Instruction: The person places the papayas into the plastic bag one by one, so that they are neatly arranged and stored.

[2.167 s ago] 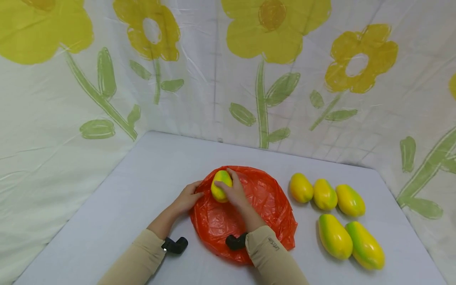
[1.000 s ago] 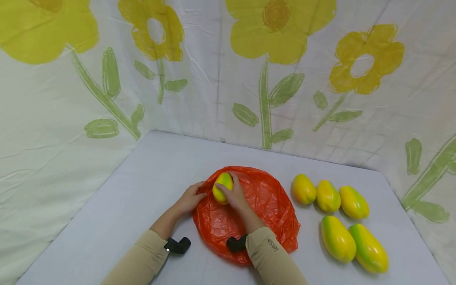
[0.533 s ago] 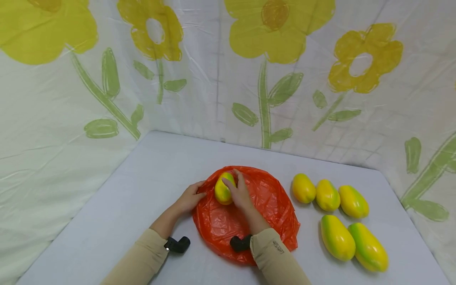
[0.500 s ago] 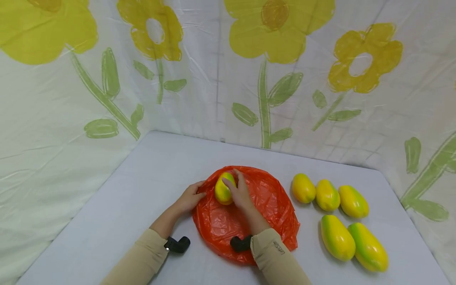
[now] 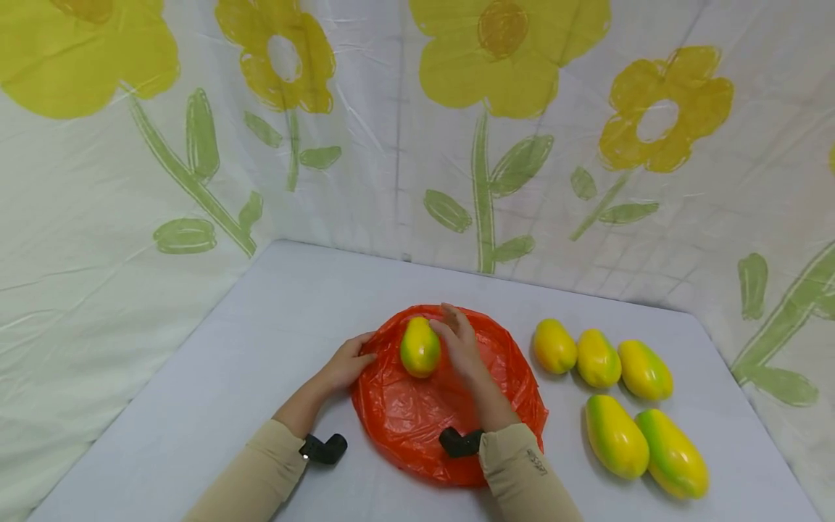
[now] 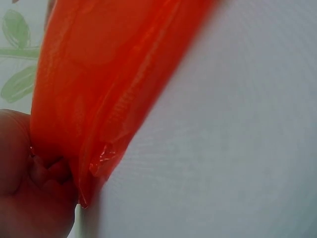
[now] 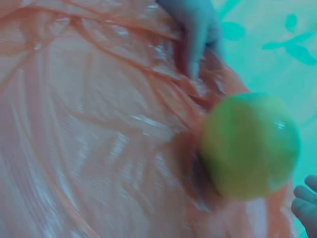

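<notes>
A yellow-green papaya [image 5: 420, 349] sits inside the red plastic bag [image 5: 417, 428], which is spread wide on the table. My right hand [image 5: 462, 348] is just right of the papaya, fingers fairly straight. A gap shows between its fingers [image 7: 306, 201] and the papaya [image 7: 250, 146] in the right wrist view. At the bag's left rim my left hand [image 5: 344, 365] grips the plastic. The left wrist view shows its curled fingers pinching the bag [image 6: 94, 79]; the fingertips are partly hidden.
To the right of the bag, three more papayas [image 5: 597, 359] lie in a row, with two larger ones [image 5: 617, 436] nearer me. The white table [image 5: 261, 326] ends at a flower-printed curtain [image 5: 365, 159] behind and at the left.
My right hand has let go of the papaya and moved right, away from it. The papaya sits slightly farther right than before. My left hand has stayed on the bag's rim.
</notes>
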The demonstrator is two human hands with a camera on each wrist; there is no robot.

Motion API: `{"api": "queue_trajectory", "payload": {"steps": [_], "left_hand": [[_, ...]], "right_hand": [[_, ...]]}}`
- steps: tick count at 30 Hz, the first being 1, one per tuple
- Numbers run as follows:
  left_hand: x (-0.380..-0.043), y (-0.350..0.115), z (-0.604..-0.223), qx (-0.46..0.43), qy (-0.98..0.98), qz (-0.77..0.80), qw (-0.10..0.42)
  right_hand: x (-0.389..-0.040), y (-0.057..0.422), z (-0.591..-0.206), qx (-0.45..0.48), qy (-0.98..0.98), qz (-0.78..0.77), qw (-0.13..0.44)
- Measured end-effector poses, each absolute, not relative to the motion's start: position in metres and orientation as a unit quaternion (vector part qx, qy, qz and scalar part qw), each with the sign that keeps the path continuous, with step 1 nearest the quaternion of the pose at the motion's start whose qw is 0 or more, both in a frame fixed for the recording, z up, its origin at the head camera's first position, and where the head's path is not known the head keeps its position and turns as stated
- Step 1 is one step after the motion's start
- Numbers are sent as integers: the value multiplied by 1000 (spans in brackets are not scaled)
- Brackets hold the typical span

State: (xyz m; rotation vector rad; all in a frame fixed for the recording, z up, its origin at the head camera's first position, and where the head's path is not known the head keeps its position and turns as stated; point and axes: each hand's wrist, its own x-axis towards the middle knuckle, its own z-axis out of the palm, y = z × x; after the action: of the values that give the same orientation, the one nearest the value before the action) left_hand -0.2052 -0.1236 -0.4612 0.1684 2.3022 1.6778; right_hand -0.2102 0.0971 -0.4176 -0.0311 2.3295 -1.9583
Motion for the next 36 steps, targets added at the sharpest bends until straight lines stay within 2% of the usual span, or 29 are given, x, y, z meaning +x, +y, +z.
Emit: {"api": "queue_trajectory", "payload": {"steps": [14, 36], "left_hand": [[-205, -122, -464, 53, 800, 580, 148], [-205, -119, -464, 52, 809, 569, 138]], "right_hand": [[-214, 152, -401, -1, 757, -653, 5], [-209, 225, -393, 75, 750, -656, -39]]}}
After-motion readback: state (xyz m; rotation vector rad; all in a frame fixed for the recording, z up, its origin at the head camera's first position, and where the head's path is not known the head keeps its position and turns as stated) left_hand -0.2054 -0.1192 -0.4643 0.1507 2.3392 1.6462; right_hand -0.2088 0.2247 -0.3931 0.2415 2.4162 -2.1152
